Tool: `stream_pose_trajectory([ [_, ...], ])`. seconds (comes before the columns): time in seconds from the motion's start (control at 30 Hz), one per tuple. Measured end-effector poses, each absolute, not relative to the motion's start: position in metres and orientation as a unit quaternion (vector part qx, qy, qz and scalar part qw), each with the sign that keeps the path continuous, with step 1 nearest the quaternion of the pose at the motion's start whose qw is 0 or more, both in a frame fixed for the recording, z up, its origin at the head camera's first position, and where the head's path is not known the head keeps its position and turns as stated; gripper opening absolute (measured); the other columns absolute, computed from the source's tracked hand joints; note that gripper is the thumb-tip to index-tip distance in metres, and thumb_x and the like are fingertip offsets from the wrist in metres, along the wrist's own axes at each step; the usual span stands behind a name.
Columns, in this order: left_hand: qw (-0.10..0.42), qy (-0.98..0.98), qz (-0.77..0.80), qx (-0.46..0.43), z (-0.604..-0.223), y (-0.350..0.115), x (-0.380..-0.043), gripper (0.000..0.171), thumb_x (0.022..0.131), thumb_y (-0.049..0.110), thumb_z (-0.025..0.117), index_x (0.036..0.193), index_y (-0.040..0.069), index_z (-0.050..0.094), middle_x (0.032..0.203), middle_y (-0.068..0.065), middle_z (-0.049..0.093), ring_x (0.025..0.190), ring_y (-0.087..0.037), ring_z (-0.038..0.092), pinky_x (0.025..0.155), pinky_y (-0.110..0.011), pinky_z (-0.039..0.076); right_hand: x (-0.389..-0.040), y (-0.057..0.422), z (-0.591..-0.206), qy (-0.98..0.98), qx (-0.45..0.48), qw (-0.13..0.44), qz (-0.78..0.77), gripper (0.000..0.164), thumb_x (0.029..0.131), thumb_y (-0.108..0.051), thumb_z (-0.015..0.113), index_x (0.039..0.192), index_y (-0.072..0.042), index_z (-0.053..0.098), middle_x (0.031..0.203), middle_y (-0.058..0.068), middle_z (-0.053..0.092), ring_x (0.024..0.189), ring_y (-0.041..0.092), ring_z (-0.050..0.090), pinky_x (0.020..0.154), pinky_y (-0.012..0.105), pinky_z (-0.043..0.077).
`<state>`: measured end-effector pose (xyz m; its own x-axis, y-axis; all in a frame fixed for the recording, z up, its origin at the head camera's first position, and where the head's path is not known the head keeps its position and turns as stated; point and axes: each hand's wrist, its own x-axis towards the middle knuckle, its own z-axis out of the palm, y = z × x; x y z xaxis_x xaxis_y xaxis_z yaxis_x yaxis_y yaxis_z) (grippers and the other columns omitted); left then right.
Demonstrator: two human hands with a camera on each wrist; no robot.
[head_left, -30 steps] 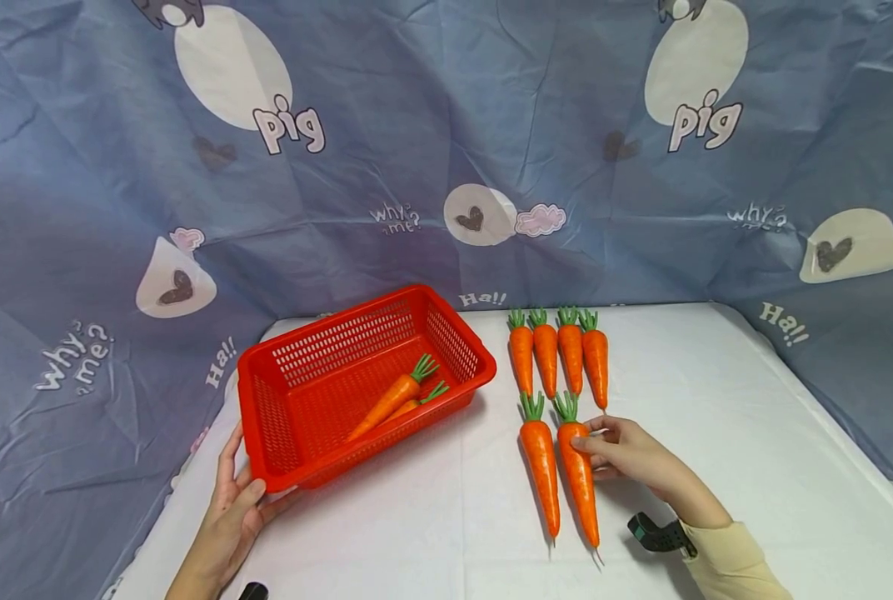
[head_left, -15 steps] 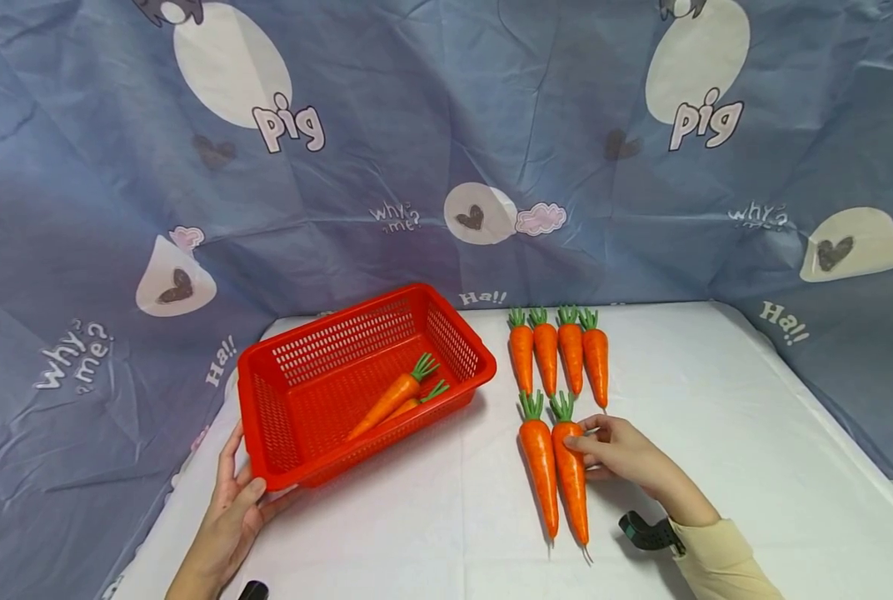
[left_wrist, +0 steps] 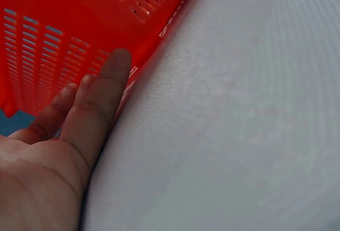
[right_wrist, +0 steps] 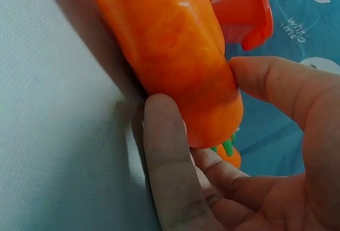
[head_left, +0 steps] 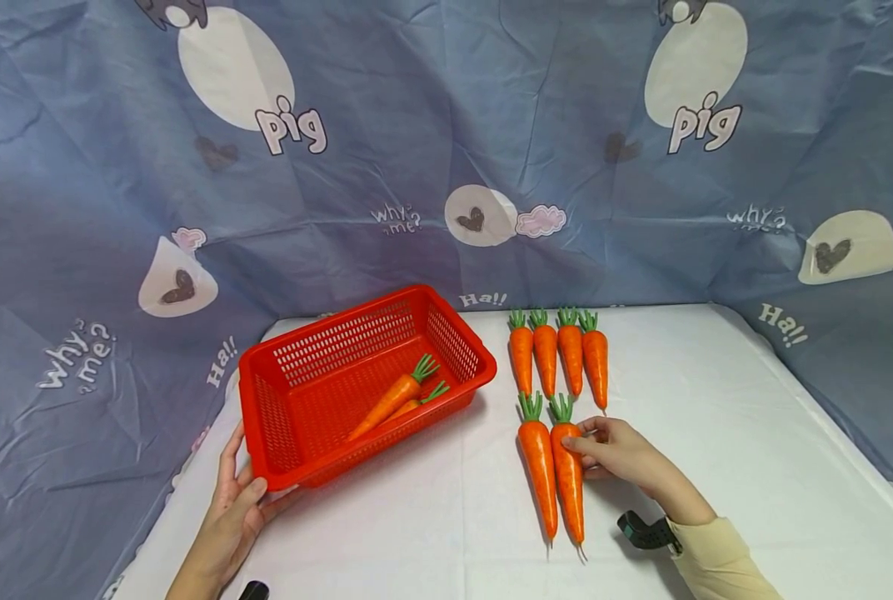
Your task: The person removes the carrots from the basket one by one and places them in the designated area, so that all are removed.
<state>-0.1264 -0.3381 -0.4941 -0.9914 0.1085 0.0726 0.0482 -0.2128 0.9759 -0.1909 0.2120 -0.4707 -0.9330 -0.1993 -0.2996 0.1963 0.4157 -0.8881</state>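
My left hand [head_left: 229, 521] holds the near left corner of a red plastic basket [head_left: 364, 454], thumb at the rim and fingers along the outer wall. In the left wrist view, extended fingers [left_wrist: 101, 98] lie against the slotted side of the basket [left_wrist: 69, 8]. My right hand [head_left: 619, 450] grips a large orange carrot [head_left: 569, 483] near its green top, thumb on one side and fingers on the other. Close to its left lies a second carrot [head_left: 539, 475], almost parallel. The right wrist view shows the gripped carrot [right_wrist: 170, 45] between thumb and fingers, close over the white cloth.
Several carrots [head_left: 570, 358] lie in a row behind the front pair, tops toward the back. Inside the basket, near its right end, are two more carrots [head_left: 386, 404]. A white cloth [head_left: 416, 533] covers the table, and a patterned blue curtain [head_left: 386, 108] hangs behind.
My right hand has slid the gripped carrot a little to the left, narrowing the gap to the carrot beside it. The left hand and basket have stayed put.
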Motion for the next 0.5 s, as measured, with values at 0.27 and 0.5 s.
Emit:
stream_pose_trajectory([
  [0.27, 0.018, 0.633, 0.772, 0.058, -0.4942, -0.3379, -0.1267, 0.077, 0.114, 0.015, 0.043, 0.169, 0.048, 0.001, 0.161, 0.015, 0.048, 0.127, -0.01, 0.071, 0.098, -0.036, 0.063, -0.1903, 0.2133, -0.4687, 0.817, 0.007, 0.194, -0.542, 0.056, 0.102, -0.032, 0.074, 0.134, 0.01, 0.054, 0.102, 0.009, 0.065, 0.087, 0.018, 0.068, 0.079, 0.036, 0.067],
  [0.5, 0.018, 0.633, 0.772, 0.058, -0.4939, -0.3383, -0.1266, 0.076, 0.114, 0.015, 0.042, 0.169, 0.047, 0.001, 0.162, 0.014, 0.047, 0.127, -0.01, 0.071, 0.098, -0.037, 0.063, -0.1901, 0.2155, -0.4692, 0.816, -0.002, 0.19, -0.547, 0.055, 0.103, -0.029, 0.073, 0.134, 0.011, 0.052, 0.102, 0.01, 0.065, 0.087, 0.018, 0.068, 0.077, 0.035, 0.067],
])
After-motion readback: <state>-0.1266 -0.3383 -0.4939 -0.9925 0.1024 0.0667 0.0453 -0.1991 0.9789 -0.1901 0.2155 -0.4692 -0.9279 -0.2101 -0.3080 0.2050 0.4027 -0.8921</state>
